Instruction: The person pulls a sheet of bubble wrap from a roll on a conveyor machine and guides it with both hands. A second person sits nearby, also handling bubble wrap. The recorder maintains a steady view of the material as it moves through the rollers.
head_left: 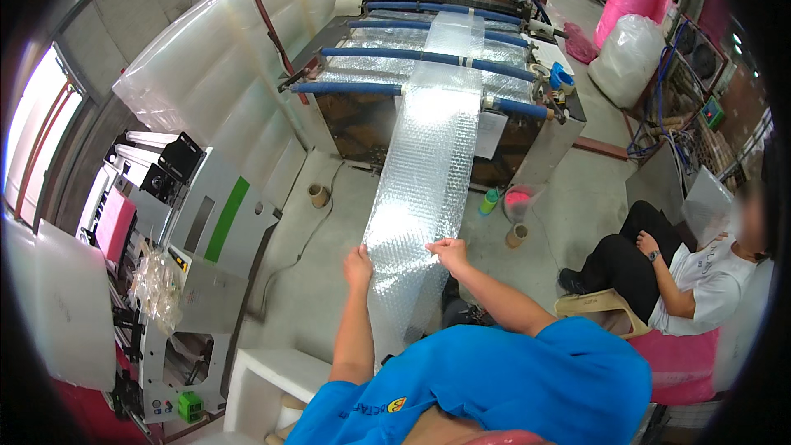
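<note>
A long strip of clear bubble wrap [430,148] comes down toward me from a roller machine [535,128] with several blue rollers [350,89]. My left hand [357,268] is closed on the strip's left edge. With fingers pinched, my right hand [449,255] grips the strip near its right side, slightly higher up. The sheet stretches between the rollers and my hands, shining under the light. Below my hands its lower end hangs down, partly hidden by my right arm and body.
A seated person [700,272] is at the right. Brown cardboard cores [319,194], a green bottle [489,201] and a bag of pink material [519,202] stand on the floor. At the left is a grey machine [206,222] with a green stripe; large wrapped stacks [214,58] rise behind.
</note>
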A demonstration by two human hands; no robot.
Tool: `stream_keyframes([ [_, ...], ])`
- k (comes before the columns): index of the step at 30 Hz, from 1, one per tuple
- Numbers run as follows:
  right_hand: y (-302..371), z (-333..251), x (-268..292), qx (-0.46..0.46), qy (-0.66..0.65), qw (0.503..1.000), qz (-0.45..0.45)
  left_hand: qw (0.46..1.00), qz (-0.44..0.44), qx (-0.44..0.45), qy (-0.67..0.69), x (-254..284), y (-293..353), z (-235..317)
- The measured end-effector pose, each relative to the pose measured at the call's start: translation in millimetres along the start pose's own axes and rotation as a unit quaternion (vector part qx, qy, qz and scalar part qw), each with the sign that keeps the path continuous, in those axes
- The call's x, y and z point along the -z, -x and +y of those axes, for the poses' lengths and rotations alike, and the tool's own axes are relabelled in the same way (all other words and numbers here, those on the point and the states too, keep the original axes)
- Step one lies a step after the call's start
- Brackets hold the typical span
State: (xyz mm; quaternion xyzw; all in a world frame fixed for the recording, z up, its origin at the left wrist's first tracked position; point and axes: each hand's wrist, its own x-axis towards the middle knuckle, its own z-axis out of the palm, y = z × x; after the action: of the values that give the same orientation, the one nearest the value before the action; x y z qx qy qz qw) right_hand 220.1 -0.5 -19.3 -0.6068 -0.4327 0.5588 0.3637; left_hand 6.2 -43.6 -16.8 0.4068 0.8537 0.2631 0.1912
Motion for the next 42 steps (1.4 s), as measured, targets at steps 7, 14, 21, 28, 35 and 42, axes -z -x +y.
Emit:
stream_keyframes([
  [7, -39, 44, 15, -0.145, 0.051, 0.984, -0.09, 0.989, -0.006, -0.017, 0.145, -62, 0, -49],
  [14, -73, 29, 29, -0.176, 0.019, 0.979, -0.099, 0.983, -0.082, 0.041, 0.161, -77, -28, -18],
  [21, -154, 2, 39, -0.061, 0.032, 0.997, -0.017, 0.989, -0.144, 0.04, 0.021, -110, -109, 53],
  [28, -220, -27, 60, 0.056, 0.05, 0.995, 0.068, 0.992, -0.117, 0.034, 0.032, -142, -161, 103],
  [35, -188, -95, 49, 0.074, -0.043, 0.992, 0.09, 0.978, -0.158, 0.029, 0.135, -96, -161, 128],
  [42, -99, 1, 29, 0.065, 0.054, 0.996, -0.031, 0.962, -0.254, 0.074, 0.072, -87, -103, 38],
])
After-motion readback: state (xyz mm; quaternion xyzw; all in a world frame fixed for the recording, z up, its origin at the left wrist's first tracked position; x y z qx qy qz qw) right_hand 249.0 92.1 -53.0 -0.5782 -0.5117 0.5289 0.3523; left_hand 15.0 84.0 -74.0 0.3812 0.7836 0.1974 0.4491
